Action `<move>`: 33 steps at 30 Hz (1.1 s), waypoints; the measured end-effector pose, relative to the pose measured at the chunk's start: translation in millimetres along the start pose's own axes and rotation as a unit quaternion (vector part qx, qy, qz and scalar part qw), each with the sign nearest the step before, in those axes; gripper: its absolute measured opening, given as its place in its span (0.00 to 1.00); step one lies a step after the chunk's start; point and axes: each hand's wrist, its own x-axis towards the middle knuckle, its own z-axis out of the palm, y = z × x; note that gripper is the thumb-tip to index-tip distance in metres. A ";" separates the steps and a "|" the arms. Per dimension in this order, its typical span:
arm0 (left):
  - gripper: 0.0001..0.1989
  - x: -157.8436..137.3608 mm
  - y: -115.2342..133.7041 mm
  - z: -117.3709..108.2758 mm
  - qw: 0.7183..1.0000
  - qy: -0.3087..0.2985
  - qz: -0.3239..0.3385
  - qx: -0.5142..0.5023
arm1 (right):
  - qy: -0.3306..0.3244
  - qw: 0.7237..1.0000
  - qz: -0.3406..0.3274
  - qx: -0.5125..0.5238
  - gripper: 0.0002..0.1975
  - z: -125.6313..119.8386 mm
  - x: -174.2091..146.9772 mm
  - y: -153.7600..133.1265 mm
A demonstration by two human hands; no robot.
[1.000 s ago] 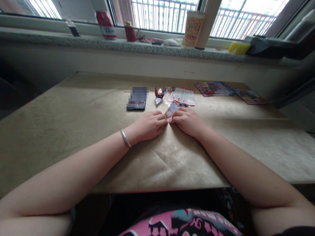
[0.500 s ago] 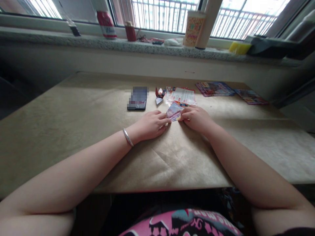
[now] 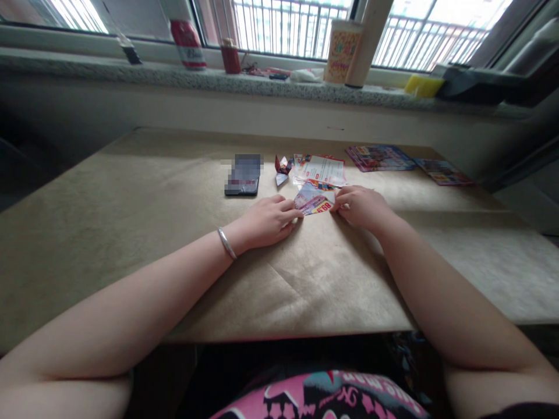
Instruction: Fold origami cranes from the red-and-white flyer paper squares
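Between my hands a small printed sheet of paper [image 3: 315, 201], folded to a rough triangle, lies on the table. At its left corner, the closed fingers of my left hand [image 3: 271, 221] hold it down; a silver bangle circles that wrist. My right hand [image 3: 363, 208] pinches the paper's right corner, its thumb and forefinger together. Large red digits on yellow show near the lower edge. Just behind stands a small folded paper figure [image 3: 283, 170], with pointed red and white tips.
A phone [image 3: 243, 174] lies left of the figure. Beyond the folded paper are printed sheets [image 3: 323, 169], with colourful leaflets [image 3: 379, 158] and another leaflet pile [image 3: 443, 172] farther right. On the windowsill stand a can [image 3: 188, 45], a red bottle [image 3: 230, 57] and a paper cup [image 3: 343, 52].
My right hand has slid right along the paper's lower edge to its right corner, uncovering the red digits. My left hand has stayed at the left corner.
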 end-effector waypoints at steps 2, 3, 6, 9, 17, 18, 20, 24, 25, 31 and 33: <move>0.17 -0.3 -0.8 -0.5 1.000 -0.002 0.002 -0.004 | -0.009 1.000 0.014 -0.003 0.12 -1.0 -0.8 3.1; 0.17 -0.5 -1.3 -0.6 1.000 -0.002 0.005 -0.007 | -0.013 1.000 0.020 -0.005 0.12 -1.3 -1.1 4.6; 0.17 -0.6 -3.0 -0.6 1.000 0.004 0.014 -0.021 | -0.015 0.999 0.030 -0.009 0.12 -1.2 -1.4 8.7; 0.17 -0.6 -4.1 -0.5 0.999 0.009 0.017 -0.033 | -0.016 0.999 0.029 -0.008 0.12 -0.5 -0.9 11.5; 0.17 -0.6 -4.4 0.8 0.999 0.001 0.012 -0.030 | -0.039 0.998 0.029 -0.036 0.13 -5.2 0.9 10.3; 0.17 -0.6 -4.4 0.9 1.000 0.000 0.011 -0.029 | -0.042 0.998 0.031 -0.041 0.13 -6.2 0.7 10.4; 0.17 -0.7 -4.6 1.1 1.000 -0.001 0.011 -0.028 | -0.039 0.997 0.032 -0.051 0.13 -7.4 0.0 10.5; 0.17 -0.3 -4.2 0.7 1.000 0.001 0.010 -0.025 | 0.007 0.997 0.017 -0.077 0.13 -4.9 -0.8 3.4; 0.17 -0.1 -3.9 0.6 1.000 0.002 0.009 -0.025 | 0.037 0.997 0.019 -0.069 0.13 -3.1 -0.5 -1.0; 0.17 1.0 -3.9 2.8 1.000 0.009 0.011 -0.018 | 0.056 0.987 -0.145 0.041 0.13 12.7 3.5 -37.3; 0.16 0.6 -5.7 3.5 1.000 0.011 0.016 -0.019 | 0.049 0.987 -0.145 0.049 0.13 16.5 4.3 -44.3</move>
